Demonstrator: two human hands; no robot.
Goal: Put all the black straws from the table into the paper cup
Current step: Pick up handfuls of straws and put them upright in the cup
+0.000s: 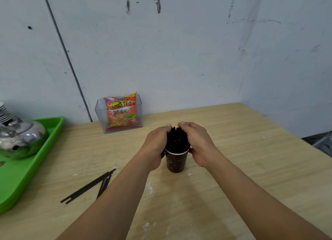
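Observation:
A dark brown paper cup (176,162) stands upright in the middle of the wooden table (233,168). A thick bundle of black straws (177,141) stands in it, sticking out above the rim. My left hand (156,146) wraps the bundle from the left and my right hand (198,143) from the right, fingertips curled over the straw tops. A few loose black straws (91,186) lie flat on the table at the lower left, apart from both hands.
A green tray (36,160) with a shiny metal kettle (21,139) sits at the left edge. A clear plastic box holding a red French Fries snack bag (120,113) stands against the wall behind the cup. The walls meet in a corner at the back right.

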